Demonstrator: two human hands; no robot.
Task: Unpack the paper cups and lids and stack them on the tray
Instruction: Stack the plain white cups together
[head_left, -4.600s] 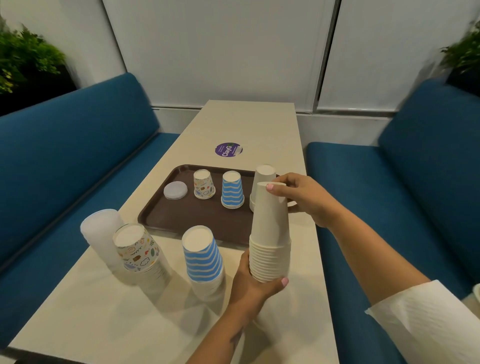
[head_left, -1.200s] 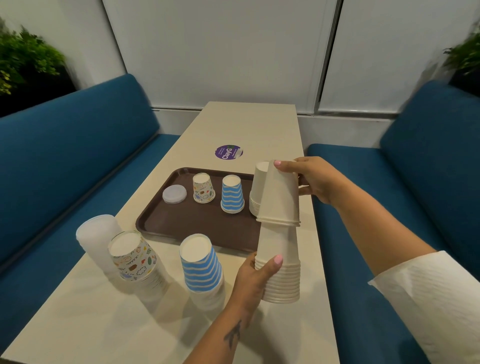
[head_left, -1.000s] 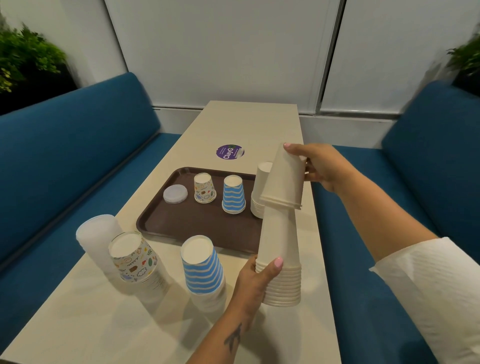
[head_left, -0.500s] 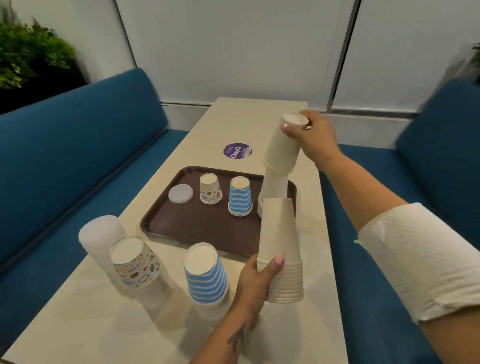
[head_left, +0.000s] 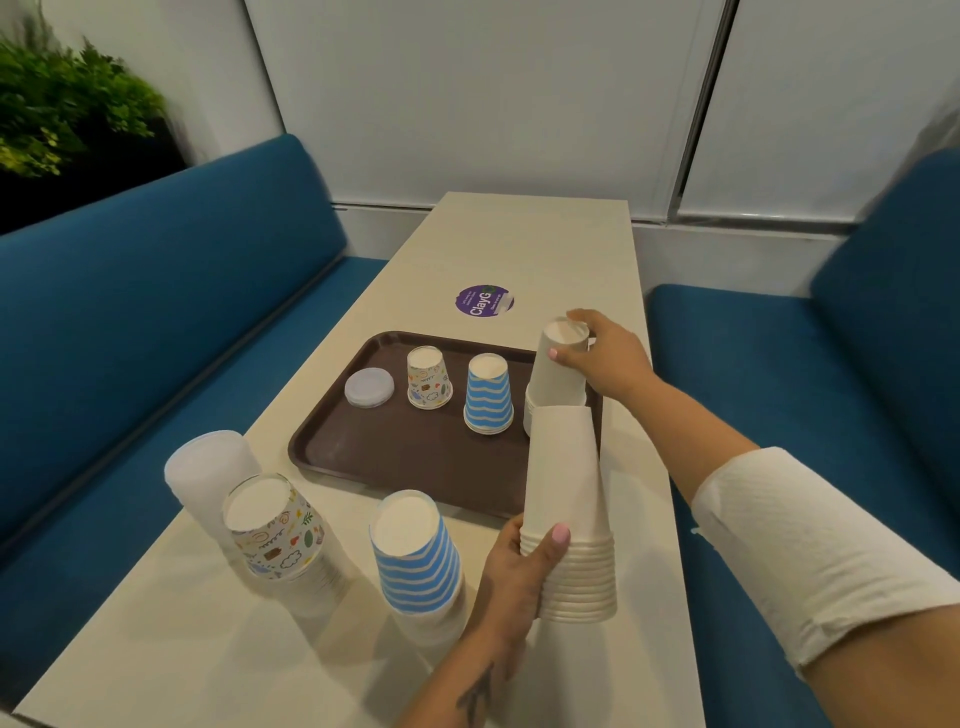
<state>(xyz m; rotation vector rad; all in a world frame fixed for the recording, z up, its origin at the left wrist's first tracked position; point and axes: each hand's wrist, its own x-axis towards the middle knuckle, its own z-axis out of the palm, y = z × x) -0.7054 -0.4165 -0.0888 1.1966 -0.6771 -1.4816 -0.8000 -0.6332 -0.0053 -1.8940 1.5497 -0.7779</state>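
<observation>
My left hand (head_left: 519, 564) grips the base of a tall stack of plain white cups (head_left: 569, 514), upside down on the table near the front right. My right hand (head_left: 605, 353) holds a white cup (head_left: 560, 366) on top of the white stack at the right end of the brown tray (head_left: 363, 457). Also on the tray stand a blue-striped cup stack (head_left: 488, 395), a patterned cup (head_left: 428, 378) and a pile of translucent lids (head_left: 369, 387).
On the table in front of the tray stand a blue-striped cup stack (head_left: 415, 556), a patterned cup stack (head_left: 275, 530) and a sleeve of translucent lids (head_left: 208, 467). A purple sticker (head_left: 484, 300) lies beyond the tray. Blue benches (head_left: 130, 322) flank the table.
My right hand lifted a few white cups off the stack in my left hand, carried them up and over, and lowered them onto the white stack on the tray.
</observation>
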